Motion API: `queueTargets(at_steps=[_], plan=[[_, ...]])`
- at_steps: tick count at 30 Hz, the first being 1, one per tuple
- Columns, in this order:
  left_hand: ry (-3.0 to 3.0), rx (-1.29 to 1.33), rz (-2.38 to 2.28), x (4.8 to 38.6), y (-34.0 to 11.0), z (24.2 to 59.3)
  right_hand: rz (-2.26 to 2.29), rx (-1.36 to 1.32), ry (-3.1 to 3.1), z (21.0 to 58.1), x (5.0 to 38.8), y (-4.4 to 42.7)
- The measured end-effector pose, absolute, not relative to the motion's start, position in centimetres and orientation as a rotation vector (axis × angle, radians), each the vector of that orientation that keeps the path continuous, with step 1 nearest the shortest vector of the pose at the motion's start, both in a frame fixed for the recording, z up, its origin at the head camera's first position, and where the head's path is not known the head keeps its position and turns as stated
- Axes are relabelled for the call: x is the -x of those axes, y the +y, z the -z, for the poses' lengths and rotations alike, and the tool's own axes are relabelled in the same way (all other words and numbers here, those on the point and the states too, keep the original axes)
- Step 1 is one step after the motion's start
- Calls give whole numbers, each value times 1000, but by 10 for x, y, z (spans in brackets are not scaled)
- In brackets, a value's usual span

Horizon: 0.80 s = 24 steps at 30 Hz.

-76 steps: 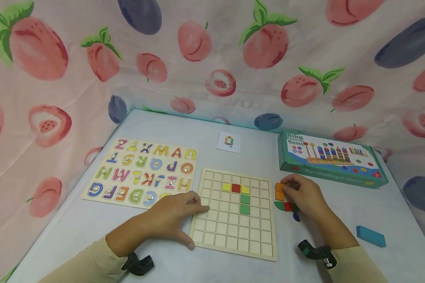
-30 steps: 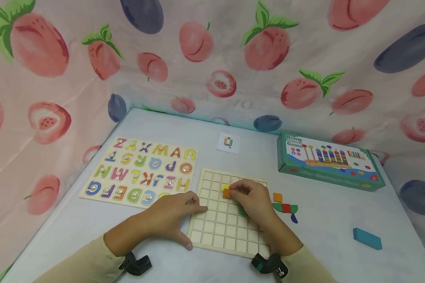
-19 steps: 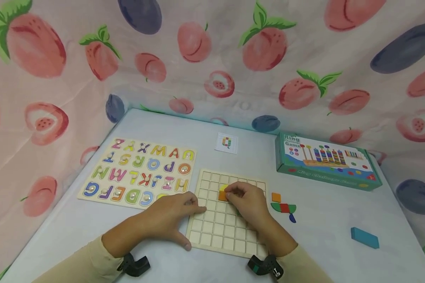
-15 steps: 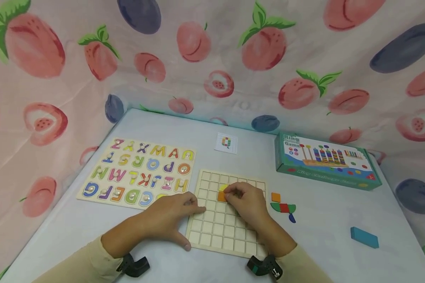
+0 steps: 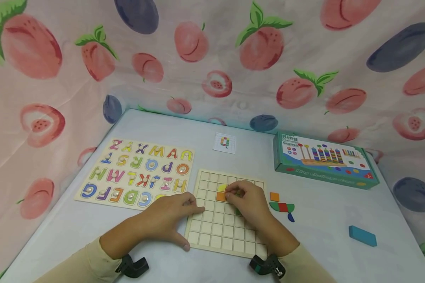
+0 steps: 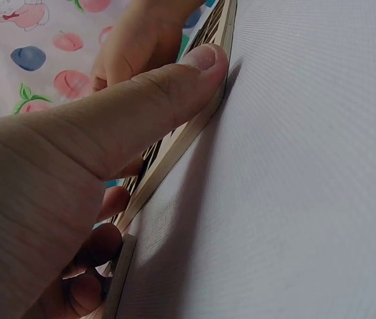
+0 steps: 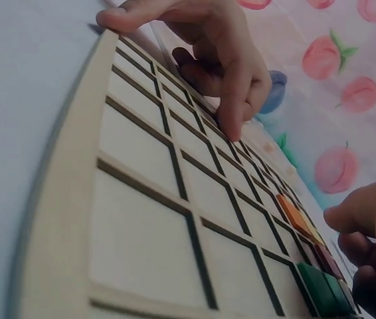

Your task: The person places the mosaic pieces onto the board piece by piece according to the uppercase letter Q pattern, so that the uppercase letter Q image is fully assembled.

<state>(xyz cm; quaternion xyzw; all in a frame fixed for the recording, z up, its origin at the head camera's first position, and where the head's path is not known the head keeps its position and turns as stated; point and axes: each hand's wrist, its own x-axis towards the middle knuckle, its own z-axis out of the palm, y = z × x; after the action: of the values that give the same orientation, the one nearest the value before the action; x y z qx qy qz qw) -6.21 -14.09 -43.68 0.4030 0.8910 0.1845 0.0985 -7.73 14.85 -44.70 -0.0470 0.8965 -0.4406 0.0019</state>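
A wooden grid board (image 5: 216,228) lies flat before me. My left hand (image 5: 166,216) rests at its left side, thumb at the near corner and index fingertip on the grid, fingers spread. My right hand (image 5: 249,202) hovers over the upper part, fingers loosely bent, beside an orange square tile (image 5: 220,196). In the right wrist view that orange tile (image 7: 294,214) lies in a cell with the fingers apart from it. A yellow tile (image 5: 222,188) sits just above it. Green tiles (image 7: 324,291) also lie in cells; the right hand covers most other tiles in the head view.
Right of the board lie a loose orange square (image 5: 274,196), a red square (image 5: 282,207) between green pieces, and a blue piece (image 5: 291,217). An alphabet puzzle (image 5: 104,200), a pattern card (image 5: 224,142), a Ring Challenge Game box (image 5: 326,161) and a blue block (image 5: 363,236) surround it.
My right hand took one orange square from the right of the board, carried it left and set it below the yellow tile, then let go. My left hand stayed at the board.
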Motion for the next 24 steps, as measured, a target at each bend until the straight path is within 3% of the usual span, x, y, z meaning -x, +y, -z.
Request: queueTargets(at_steps=[13, 24], plan=[[2631, -1179, -550, 62, -141, 436, 1382, -31, 2794, 436, 75, 193], [2629, -1194, -559, 62, -141, 438, 1157, 81, 2902, 431, 72, 247]])
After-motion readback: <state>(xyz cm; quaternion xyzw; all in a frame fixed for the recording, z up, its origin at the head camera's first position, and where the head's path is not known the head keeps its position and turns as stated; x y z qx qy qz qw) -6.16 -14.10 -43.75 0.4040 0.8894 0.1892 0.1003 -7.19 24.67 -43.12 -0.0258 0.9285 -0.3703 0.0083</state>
